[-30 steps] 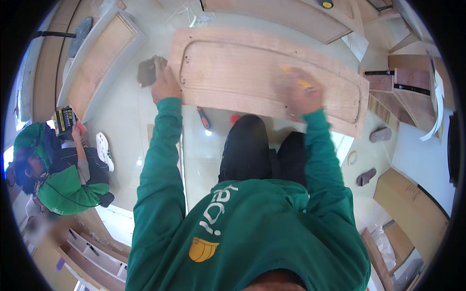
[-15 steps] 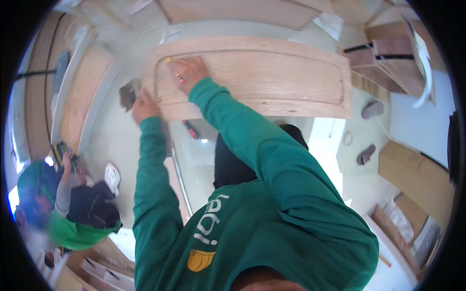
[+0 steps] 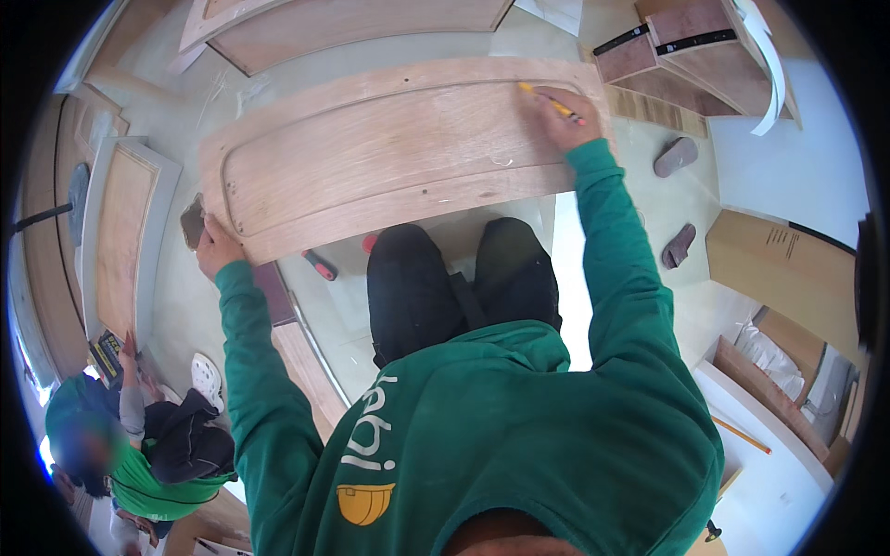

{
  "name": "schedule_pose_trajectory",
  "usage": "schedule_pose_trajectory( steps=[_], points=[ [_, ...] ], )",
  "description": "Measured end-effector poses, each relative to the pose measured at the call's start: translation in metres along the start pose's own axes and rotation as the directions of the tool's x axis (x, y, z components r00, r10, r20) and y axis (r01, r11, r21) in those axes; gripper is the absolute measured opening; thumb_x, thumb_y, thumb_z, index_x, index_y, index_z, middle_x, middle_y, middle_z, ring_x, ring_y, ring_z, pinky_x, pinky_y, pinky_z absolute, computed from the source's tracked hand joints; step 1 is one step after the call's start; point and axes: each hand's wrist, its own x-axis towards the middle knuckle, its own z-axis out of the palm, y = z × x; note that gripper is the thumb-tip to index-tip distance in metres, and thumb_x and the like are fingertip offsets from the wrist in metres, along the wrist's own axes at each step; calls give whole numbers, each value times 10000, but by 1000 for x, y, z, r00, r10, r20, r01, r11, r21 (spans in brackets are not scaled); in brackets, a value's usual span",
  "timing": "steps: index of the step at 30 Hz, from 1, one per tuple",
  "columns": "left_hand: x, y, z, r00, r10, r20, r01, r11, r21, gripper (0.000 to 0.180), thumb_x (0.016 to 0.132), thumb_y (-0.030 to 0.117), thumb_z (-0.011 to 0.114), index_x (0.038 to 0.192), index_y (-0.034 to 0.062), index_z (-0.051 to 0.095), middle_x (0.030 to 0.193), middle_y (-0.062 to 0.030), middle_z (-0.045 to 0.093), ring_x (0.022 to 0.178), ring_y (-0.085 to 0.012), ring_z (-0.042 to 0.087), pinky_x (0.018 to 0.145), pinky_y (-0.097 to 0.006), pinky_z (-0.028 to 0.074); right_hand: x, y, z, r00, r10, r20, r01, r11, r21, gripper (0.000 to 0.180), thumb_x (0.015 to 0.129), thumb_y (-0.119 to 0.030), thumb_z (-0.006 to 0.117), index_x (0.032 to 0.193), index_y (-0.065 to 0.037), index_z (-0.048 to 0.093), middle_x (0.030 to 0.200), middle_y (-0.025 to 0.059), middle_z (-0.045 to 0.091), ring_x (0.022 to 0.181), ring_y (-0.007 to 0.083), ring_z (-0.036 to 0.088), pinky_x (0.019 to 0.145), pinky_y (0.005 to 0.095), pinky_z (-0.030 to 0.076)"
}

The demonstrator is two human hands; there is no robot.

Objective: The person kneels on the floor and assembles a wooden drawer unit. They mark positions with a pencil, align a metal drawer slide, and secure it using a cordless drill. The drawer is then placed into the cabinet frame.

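Observation:
A pale wooden panel [image 3: 371, 139] lies across in front of my knees, with a grooved border and a few small dark holes. My left hand [image 3: 219, 248] grips its near left corner, fingers at the edge. A brownish square block [image 3: 193, 222] shows beside those fingers; whether they touch it I cannot tell. Over the panel's right end, my right hand [image 3: 564, 119] is closed round a yellow pencil [image 3: 528, 88] with a reddish end, its tip at the far groove. A few pale shavings or threads lie on the wood.
A red-and-black handled tool [image 3: 321, 266] lies on the floor by my knees. Another panel [image 3: 125, 246] stands at left, near a person in green [image 3: 158, 482]. Wooden drawers [image 3: 681, 65], slippers [image 3: 677, 157] and a cardboard box [image 3: 783, 264] are at right. A long wooden piece [image 3: 362, 42] lies beyond.
My right hand has moved from the panel's left end to its right end with the pencil. My left hand stays at the left edge. The view has turned somewhat.

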Motion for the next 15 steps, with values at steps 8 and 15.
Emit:
schedule_pose_trajectory(
  steps=[8, 15],
  points=[
    [6, -9, 4, 998, 64, 3, -64, 998, 8, 543, 965, 510, 481, 1073, 34, 718, 956, -182, 721, 869, -337, 680, 795, -408, 511, -10, 48, -47, 996, -68, -50, 43, 915, -400, 181, 839, -165, 649, 976, -67, 715, 921, 142, 713, 807, 308, 689, 758, 382, 515],
    [3, -6, 3, 999, 45, 5, -45, 999, 0, 572, 954, 535, 475, 1050, 27, 719, 935, -188, 719, 874, -357, 676, 804, -425, 508, -59, -19, -45, 955, 284, 81, -116, 614, -781, 147, 848, -185, 599, 822, -51, 653, 807, 164, 669, 739, 351, 648, 725, 443, 483]
  ],
)
